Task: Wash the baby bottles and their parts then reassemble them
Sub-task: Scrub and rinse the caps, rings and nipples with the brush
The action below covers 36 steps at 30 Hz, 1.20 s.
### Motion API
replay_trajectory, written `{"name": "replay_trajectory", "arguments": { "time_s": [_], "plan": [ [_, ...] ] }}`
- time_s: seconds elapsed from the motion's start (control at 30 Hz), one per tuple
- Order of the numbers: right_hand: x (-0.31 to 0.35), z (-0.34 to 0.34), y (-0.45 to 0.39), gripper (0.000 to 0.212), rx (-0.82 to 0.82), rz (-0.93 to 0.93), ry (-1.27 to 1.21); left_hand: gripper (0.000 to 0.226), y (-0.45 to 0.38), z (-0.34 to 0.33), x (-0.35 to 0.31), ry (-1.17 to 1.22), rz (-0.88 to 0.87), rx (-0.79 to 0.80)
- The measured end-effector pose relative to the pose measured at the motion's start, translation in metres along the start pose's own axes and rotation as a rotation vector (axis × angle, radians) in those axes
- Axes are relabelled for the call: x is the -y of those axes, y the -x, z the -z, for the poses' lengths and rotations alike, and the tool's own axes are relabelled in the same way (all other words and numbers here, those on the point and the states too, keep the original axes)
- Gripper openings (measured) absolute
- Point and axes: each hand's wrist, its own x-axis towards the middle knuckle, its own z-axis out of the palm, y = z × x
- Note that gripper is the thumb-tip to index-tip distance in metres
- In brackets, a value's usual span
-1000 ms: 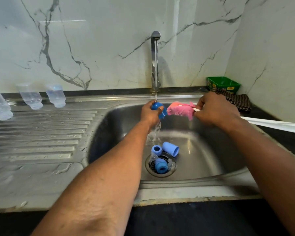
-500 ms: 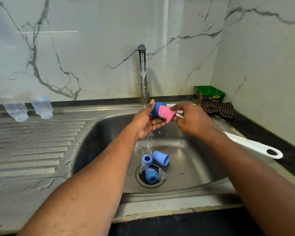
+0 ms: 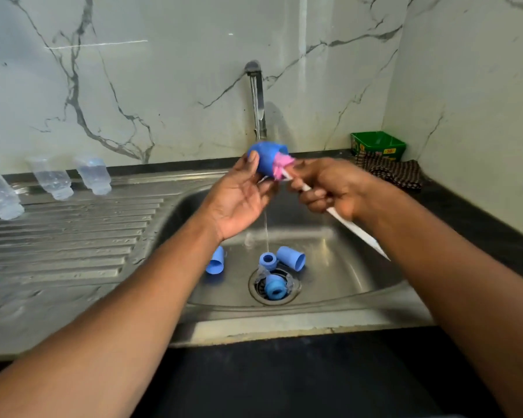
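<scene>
My left hand [image 3: 239, 200] pinches a blue bottle cap [image 3: 264, 159] between thumb and fingertips, under the tap [image 3: 258, 101]. My right hand [image 3: 329, 185] grips the white handle of a bottle brush [image 3: 354, 227]; its pink sponge head [image 3: 280, 165] is pushed into the cap's mouth. A thin stream of water falls into the steel sink [image 3: 344, 276]. On the sink floor lie two blue caps [image 3: 215, 261] [image 3: 292, 257], a blue ring [image 3: 267, 260] and another blue ring [image 3: 274, 289] on the drain. Three clear bottles [image 3: 92, 175] [image 3: 52, 179] [image 3: 0, 199] stand upside down on the drainboard.
A ribbed steel drainboard [image 3: 73, 236] stretches to the left of the basin. At the back right corner a green box [image 3: 378, 144] and a dark checked cloth [image 3: 393, 173] sit on the black counter. Marble wall behind and to the right.
Both hands have lifted the cap and brush higher, and the pink sponge has gone deeper into the cap. A third blue cap on the sink floor at left has come into sight.
</scene>
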Motion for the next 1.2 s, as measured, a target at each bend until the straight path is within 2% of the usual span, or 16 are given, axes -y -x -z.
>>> {"name": "replay_trajectory", "arguments": {
  "time_s": [0.03, 0.1, 0.17, 0.23, 0.33, 0.4, 0.47, 0.6, 0.73, 0.77, 0.83, 0.9, 0.97, 1.03, 1.1, 1.2],
  "plan": [
    [0.004, 0.004, 0.002, 0.020, 0.041, -0.011, -0.077, 0.067, -0.003, -0.003, 0.001, 0.033, -0.018, 0.039],
    [0.000, 0.008, 0.000, 0.017, -0.072, 0.054, -0.002, 0.084, -0.009, -0.009, 0.011, -0.004, -0.008, 0.017],
    [-0.008, 0.004, -0.004, 0.006, -0.344, 0.216, 0.310, 0.070, -0.015, -0.010, 0.017, -0.139, 0.042, -0.094],
    [-0.018, -0.002, -0.009, 0.017, -0.522, 0.374, 0.745, 0.053, -0.019, -0.005, 0.017, -0.288, 0.101, -0.220],
    [-0.026, -0.021, -0.010, 0.032, -0.496, 0.352, 1.316, 0.048, -0.023, 0.014, 0.014, -0.490, 0.185, -0.440],
    [-0.032, -0.031, -0.026, 0.029, -0.412, 0.336, 1.527, 0.045, -0.029, 0.026, 0.019, -0.572, 0.268, -0.520],
    [-0.039, -0.034, -0.048, 0.027, -0.370, 0.324, 1.614, 0.042, -0.042, 0.034, 0.026, -0.500, 0.298, -0.548],
    [-0.044, -0.019, -0.080, 0.023, -0.466, 0.314, 1.398, 0.032, -0.072, 0.041, 0.034, -0.245, 0.178, -0.489],
    [-0.051, -0.022, -0.090, 0.029, -0.467, 0.248, 1.248, 0.045, -0.074, 0.050, 0.040, -0.190, 0.154, -0.486],
    [-0.051, -0.024, -0.093, 0.023, -0.471, 0.231, 1.097, 0.048, -0.072, 0.051, 0.038, -0.179, 0.147, -0.465],
    [-0.044, -0.020, -0.101, 0.008, -0.374, 0.055, 0.543, 0.053, -0.071, 0.054, 0.031, -0.109, 0.125, -0.400],
    [-0.034, -0.012, -0.100, 0.018, -0.163, -0.156, -0.024, 0.051, -0.068, 0.052, 0.024, 0.006, 0.083, -0.321],
    [-0.030, -0.005, -0.098, 0.024, -0.101, -0.137, -0.165, 0.046, -0.068, 0.049, 0.021, 0.065, 0.074, -0.233],
    [-0.034, -0.004, -0.095, 0.016, -0.271, 0.020, 0.162, 0.044, -0.070, 0.049, 0.023, -0.019, 0.117, -0.247],
    [-0.041, -0.006, -0.089, 0.002, -0.507, 0.241, 0.761, 0.049, -0.070, 0.052, 0.027, -0.169, 0.173, -0.320],
    [-0.044, -0.014, -0.078, 0.019, -0.500, 0.404, 1.539, 0.051, -0.069, 0.054, 0.027, -0.355, 0.219, -0.431]
  ]
}}
